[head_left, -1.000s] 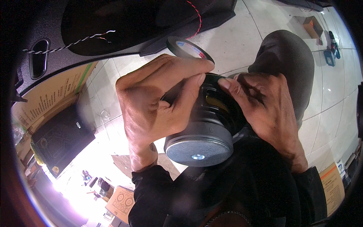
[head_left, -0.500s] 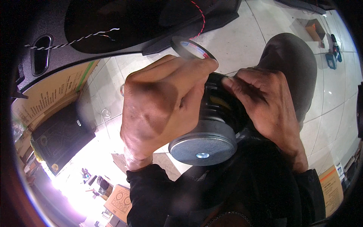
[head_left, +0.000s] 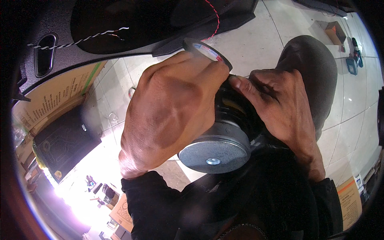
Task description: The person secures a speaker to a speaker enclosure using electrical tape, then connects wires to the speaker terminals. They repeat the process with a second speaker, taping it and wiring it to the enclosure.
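Speaker [head_left: 230,130] sat near centre against the dark top [head_left: 248,188], magnet [head_left: 214,154] end tilted toward the near side. Left hand [head_left: 170,104] was curled in, holding the tape [head_left: 206,52] just past its fingers; fingertips mostly hidden, couldn't tell the exact grip. Back of that hand blocked the speaker's left side. Right hand [head_left: 280,100] was narrow, gripping the speaker's right side, thumb at the far rim, other fingers out of sight.

Knee [head_left: 310,68] stood just beyond the right hand, hiding floor [head_left: 248,40] there. Far left: black panel [head_left: 66,62], twisted wire [head_left: 86,39] across it, red wire [head_left: 217,20] over its right part. Tape overlapped the panel edge in view; couldn't tell if touching.

Left: brown carton [head_left: 64,86] below the panel, black box [head_left: 66,142] just nearer. Near left: printed box [head_left: 122,214] partly behind the sleeve [head_left: 148,200]. Far right: small box [head_left: 335,33], tool [head_left: 354,60] slightly nearer. Near right: orange-striped carton [head_left: 350,204].
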Demonstrator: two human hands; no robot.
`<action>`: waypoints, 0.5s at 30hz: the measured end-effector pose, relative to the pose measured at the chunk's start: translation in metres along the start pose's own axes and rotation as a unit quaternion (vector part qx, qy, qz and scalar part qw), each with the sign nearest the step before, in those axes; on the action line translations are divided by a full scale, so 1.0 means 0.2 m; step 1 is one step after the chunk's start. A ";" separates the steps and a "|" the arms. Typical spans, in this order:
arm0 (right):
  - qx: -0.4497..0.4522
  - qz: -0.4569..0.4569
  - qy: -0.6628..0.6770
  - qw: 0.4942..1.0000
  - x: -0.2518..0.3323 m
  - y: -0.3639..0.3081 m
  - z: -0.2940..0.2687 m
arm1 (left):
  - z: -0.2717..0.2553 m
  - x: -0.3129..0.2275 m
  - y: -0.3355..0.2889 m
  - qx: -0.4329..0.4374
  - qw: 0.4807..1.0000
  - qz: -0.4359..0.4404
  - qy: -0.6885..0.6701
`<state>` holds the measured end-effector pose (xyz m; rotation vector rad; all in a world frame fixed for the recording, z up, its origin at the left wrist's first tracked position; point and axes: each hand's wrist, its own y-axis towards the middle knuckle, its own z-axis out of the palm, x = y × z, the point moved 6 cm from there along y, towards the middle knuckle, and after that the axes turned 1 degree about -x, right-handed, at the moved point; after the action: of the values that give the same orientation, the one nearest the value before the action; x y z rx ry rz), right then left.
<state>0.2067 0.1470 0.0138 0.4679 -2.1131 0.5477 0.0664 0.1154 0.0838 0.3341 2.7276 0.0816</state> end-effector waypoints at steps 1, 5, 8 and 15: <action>0.004 0.008 -0.005 1.000 0.00 0.00 0.01 | 0.00 0.00 0.00 -0.003 1.000 0.009 0.003; -0.011 -0.047 -0.036 0.998 0.03 0.01 0.00 | 0.00 0.06 0.03 0.019 0.999 0.042 0.007; -0.025 -0.064 -0.040 0.997 0.03 0.02 0.01 | 0.02 0.12 0.03 0.082 0.996 0.004 -0.024; 0.023 -0.065 -0.060 0.996 0.02 0.04 0.04 | 0.06 0.23 0.06 0.177 0.974 -0.009 -0.140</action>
<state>0.1951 0.1499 0.0108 0.6733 -2.1687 0.5052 0.0328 0.1385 0.0561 0.3867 2.4530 -0.4307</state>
